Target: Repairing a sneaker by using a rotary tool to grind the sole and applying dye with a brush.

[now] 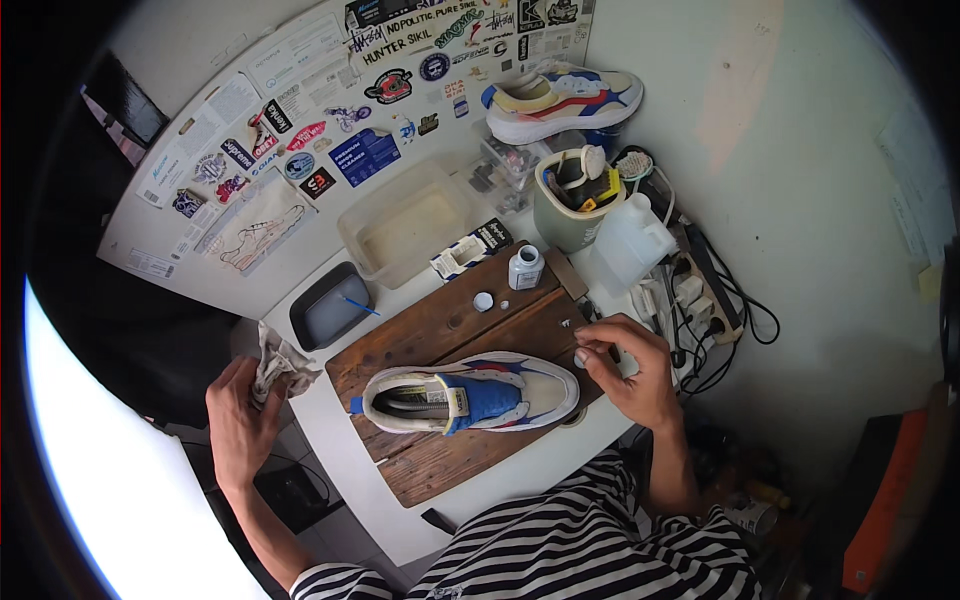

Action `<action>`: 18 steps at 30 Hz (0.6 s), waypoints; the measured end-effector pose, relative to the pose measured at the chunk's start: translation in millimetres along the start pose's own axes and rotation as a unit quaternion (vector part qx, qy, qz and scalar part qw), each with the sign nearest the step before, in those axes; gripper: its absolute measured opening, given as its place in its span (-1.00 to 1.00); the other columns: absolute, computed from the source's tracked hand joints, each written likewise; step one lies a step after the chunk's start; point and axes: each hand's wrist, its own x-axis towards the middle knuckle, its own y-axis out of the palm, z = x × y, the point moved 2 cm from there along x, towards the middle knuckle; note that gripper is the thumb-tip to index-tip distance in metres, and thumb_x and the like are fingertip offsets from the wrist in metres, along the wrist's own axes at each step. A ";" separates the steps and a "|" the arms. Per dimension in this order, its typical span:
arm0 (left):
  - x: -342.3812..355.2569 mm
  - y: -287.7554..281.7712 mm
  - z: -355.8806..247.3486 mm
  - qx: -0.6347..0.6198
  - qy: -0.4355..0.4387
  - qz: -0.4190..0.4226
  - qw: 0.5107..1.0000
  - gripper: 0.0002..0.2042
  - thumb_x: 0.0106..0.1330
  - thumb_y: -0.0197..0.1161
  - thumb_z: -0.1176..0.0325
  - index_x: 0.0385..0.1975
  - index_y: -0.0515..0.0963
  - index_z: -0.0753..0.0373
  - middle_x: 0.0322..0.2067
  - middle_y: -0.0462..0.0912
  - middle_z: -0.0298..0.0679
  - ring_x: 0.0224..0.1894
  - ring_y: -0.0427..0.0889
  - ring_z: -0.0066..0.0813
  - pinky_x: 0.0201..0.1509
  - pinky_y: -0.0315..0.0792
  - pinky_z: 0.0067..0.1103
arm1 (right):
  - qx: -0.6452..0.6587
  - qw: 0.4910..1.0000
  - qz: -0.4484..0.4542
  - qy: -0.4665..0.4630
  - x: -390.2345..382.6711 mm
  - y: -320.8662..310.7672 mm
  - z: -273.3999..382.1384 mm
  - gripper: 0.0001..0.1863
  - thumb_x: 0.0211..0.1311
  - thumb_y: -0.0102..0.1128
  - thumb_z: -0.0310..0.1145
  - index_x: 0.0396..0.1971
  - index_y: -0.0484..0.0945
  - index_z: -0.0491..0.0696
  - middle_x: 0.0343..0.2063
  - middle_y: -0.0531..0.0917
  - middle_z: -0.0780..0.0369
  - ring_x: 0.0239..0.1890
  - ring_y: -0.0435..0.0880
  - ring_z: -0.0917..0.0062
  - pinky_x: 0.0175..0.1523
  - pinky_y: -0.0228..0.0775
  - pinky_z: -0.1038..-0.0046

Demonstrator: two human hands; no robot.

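Observation:
A white, cream and blue sneaker (540, 387) lies on its sole on a dark brown wooden board (400, 470), its toe pointing right. To the left of the board, my left hand (242, 415) is closed around a crumpled, stained whitish rag (282, 368). Just past the toe, my right hand (640, 378) is bent with thumb and fingers pinched together; a tiny pale bit shows at the fingertips, too small to name. Behind the sneaker stand an uncapped white bottle (525, 268) and a small white cap (484, 302).
A grey tray (318, 325) with a blue stick, a clear plastic tub (372, 250) and a small box (470, 250) stand behind the board. Farther right are a bin of brushes (565, 220), a white jug (628, 245), a power strip (722, 290) with cables, and a second sneaker (560, 105).

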 end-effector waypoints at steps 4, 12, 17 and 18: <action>41.7 6.4 -88.7 -0.177 0.060 0.092 0.978 -0.82 0.31 0.40 0.43 -0.37 0.61 0.45 -0.50 0.56 -0.05 -0.60 0.55 -0.19 -0.46 0.40 -0.34 | 0.098 0.992 0.005 -0.077 15.1 15.5 31.5 -0.62 0.27 0.49 -0.54 0.09 0.70 -0.16 0.00 0.72 0.11 -0.08 0.80 0.43 -0.07 0.68 0.48; 101.3 102.0 -193.3 -0.521 0.160 0.291 0.787 -0.63 0.37 0.24 0.59 0.17 0.50 0.47 -0.28 0.76 -0.11 -0.27 0.80 -0.40 -0.17 0.65 -0.43 | 0.038 0.989 -0.106 -0.100 30.4 5.4 21.6 -0.61 0.24 0.50 -0.55 0.08 0.71 -0.20 0.14 0.65 0.05 0.03 0.76 0.37 -0.15 0.70 0.51; 104.0 121.3 -187.5 -0.558 0.131 0.361 0.736 -0.38 0.29 0.36 0.55 0.38 0.39 0.40 0.20 0.59 0.07 0.19 0.69 -0.31 0.12 0.67 -0.43 | -0.058 0.989 -0.132 -0.013 13.3 -38.1 -0.2 -0.68 0.15 0.40 -0.71 -0.07 0.74 -0.20 -0.01 0.70 0.16 -0.05 0.76 0.42 -0.11 0.68 0.47; 112.3 125.0 -174.2 -0.559 0.133 0.363 0.734 -0.38 0.29 0.36 0.55 0.38 0.39 0.40 0.20 0.59 0.07 0.19 0.69 -0.31 0.12 0.67 -0.43 | -0.061 0.989 -0.134 -0.012 10.4 -46.8 -4.5 -0.68 0.15 0.40 -0.71 -0.07 0.74 -0.20 -0.01 0.70 0.16 -0.05 0.76 0.42 -0.11 0.68 0.47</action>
